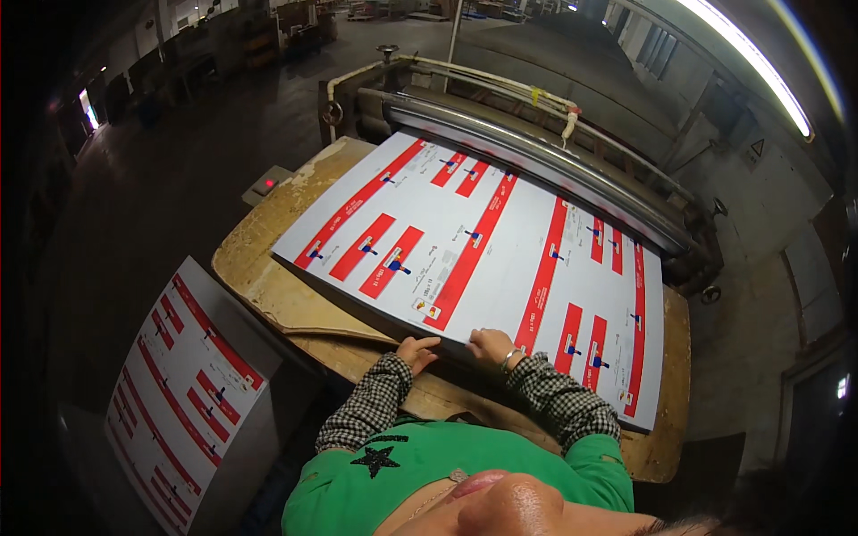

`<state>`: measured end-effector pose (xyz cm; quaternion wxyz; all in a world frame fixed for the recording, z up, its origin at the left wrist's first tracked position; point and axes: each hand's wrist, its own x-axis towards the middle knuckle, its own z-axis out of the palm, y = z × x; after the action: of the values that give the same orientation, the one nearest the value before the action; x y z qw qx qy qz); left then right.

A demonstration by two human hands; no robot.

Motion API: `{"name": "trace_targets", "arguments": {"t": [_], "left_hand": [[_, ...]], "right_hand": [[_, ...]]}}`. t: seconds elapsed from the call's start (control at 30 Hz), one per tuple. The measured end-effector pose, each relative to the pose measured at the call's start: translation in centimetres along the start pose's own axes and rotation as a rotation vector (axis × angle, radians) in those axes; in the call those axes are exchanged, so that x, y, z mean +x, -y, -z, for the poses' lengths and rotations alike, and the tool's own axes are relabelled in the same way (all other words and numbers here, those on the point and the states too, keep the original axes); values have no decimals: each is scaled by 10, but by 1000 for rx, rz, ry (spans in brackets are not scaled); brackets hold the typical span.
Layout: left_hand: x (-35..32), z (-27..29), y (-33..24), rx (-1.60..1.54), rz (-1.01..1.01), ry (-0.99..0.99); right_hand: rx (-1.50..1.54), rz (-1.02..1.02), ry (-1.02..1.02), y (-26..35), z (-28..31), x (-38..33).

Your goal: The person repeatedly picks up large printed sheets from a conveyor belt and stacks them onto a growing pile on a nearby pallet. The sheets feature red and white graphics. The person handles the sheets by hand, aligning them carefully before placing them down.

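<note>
Red-striped white sheets make up a stack (183,393) at the far left, on a low grey stand beside the person and well apart from the work. Just right of it and further off, a small grey box with a red light (266,185) sits at the edge of the worn wooden counter (259,268).

On that counter lies a large printed sheet (483,259), white with long red bands and small blue marks. It runs slantwise from upper left to lower right, and its far edge reaches the metal roller (527,147) of the machine behind.

At the sheet's near edge, about the middle, both hands meet the paper. The left hand (418,350) has its grip narrow, fingers curled and pinching at the sheet's edge where it overhangs the wood. Just beside it, the right hand (494,345) rests on top of the sheet with fingers bent and pressed down on the print, its grip narrow as well. Whether either truly clamps the paper I cannot tell. Checked sleeves (554,397) cover both forearms. A thin bracelet (509,358) circles the right wrist.
</note>
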<state>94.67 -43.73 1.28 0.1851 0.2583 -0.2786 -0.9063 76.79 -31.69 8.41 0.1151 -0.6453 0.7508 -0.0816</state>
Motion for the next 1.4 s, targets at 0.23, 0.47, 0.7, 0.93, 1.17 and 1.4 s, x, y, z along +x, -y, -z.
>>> {"name": "trace_targets", "arguments": {"t": [0.23, 0.47, 0.7, 0.93, 1.17, 1.4], "left_hand": [[4, -7, 4, 274, 83, -492], [12, -5, 9, 77, -50, -335], [12, 0, 10, 89, -30, -275], [23, 7, 13, 63, -26, -222], [7, 18, 1, 88, 75, 65], [12, 4, 10, 294, 128, -548]], "right_hand": [[238, 118, -355, 22, 67, -12], [329, -1, -186, -1, 0, -12], [288, -396, -206, -34, 23, 47], [-82, 6, 35, -21, -25, 37], [23, 140, 103, -18, -2, 12], [304, -26, -79, 19, 90, -7]]}}
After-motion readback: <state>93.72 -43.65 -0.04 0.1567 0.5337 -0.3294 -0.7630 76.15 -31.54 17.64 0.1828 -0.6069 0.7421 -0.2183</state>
